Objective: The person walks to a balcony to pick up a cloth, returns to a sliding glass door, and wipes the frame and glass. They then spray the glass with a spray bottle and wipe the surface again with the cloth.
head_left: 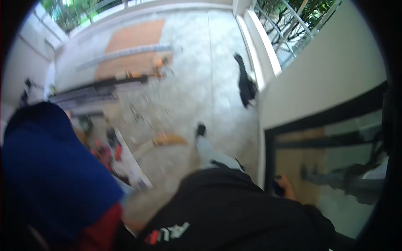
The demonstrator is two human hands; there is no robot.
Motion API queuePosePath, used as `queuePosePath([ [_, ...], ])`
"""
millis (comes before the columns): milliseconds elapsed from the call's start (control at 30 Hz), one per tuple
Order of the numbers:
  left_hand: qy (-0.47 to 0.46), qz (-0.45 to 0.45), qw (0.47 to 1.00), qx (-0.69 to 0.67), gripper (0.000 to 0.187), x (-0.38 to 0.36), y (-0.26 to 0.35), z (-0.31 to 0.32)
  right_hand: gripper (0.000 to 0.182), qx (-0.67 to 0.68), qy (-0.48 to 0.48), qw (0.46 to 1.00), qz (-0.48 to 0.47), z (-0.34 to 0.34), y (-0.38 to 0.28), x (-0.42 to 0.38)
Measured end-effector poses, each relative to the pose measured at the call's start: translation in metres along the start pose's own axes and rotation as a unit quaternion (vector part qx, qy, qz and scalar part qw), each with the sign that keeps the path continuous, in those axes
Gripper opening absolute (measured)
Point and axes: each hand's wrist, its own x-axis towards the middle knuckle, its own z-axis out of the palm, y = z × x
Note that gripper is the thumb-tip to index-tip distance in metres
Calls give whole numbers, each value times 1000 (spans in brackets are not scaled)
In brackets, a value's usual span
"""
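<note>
My right hand (288, 187) shows at the end of a black sleeve, low on the right, beside a dark-framed glass panel (269, 163). Its fingers are closed around a small dark blue object (278, 186), blurred and mostly hidden, whose kind I cannot make out. Below spreads a black shirt (234, 209) with a white and red print, and a grey trouser leg (209, 151) ends in a dark shoe. I do not see my left hand.
Blue and red cloth (58, 163), apparently a person's clothing, fills the near left. Long dark strips (100, 86), an orange tool (160, 62), a brown curved piece (169, 139) and red items lie on the floor. A black item (245, 83) lies by the right wall.
</note>
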Motion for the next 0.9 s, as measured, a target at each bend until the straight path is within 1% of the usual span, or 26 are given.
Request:
queuePosePath([
  [33,-9,-5,1000,-11,55,5,-46,13,42,-65,35,994,-76,5,-37,25],
  [67,-13,-16,1000,-18,55,9,-87,26,48,-66,54,990,-112,-5,-70,55],
  [100,-24,-18,999,-22,55,23,-137,35,52,-24,94,980,-177,-19,-135,79],
  [167,-48,-50,996,-56,54,31,-227,53,53,4,34,956,-290,-126,-348,74],
  [233,-55,-77,993,-74,54,47,-313,69,53,-1,23,950,-311,-231,-585,5],
  [267,-56,-86,992,-78,54,46,-331,72,54,-12,41,935,-351,-227,-584,19],
  [300,-61,-94,990,-86,53,46,-350,78,52,-20,4,902,-431,-269,-671,-37],
  [333,-72,-101,988,-91,53,53,-383,82,52,-65,-75,859,-502,-309,-752,-70],
  [367,-75,-120,985,-94,53,48,-419,91,53,-139,-13,724,-676,-336,-809,-89],
  [400,-76,-130,984,-98,53,46,-453,99,61,-135,-12,593,-794,-363,-856,-105],
  [433,-77,-142,982,-101,53,41,-488,106,58,-113,-10,500,-858,-394,-905,-132],
  [467,-82,-157,979,-104,53,36,-523,112,57,-101,1,433,-896,-415,-945,-138],
  [533,-89,-184,973,-105,52,29,-597,120,55,-104,31,386,-916,-446,-1013,-119],
  [567,-88,-196,971,-103,52,26,-635,125,54,-112,42,384,-916,-459,-1045,-98],
  [600,-85,-208,969,-104,52,24,-672,125,53,-121,48,399,-908,-474,-1077,-71],
  [700,-62,-235,964,-105,51,26,-791,141,49,-179,73,483,-854,-532,-1162,26],
  [733,-66,-239,963,-108,51,39,-836,147,48,-185,81,515,-833,-555,-1185,58],
  [767,-75,-237,962,-114,51,53,-881,155,47,-190,99,548,-809,-577,-1202,87],
  [800,-105,-238,957,-124,51,76,-947,164,46,-176,120,583,-784,-617,-1224,125],
  [900,-119,-224,956,-146,50,110,-1062,204,43,-178,159,647,-724,-678,-1269,205],
])
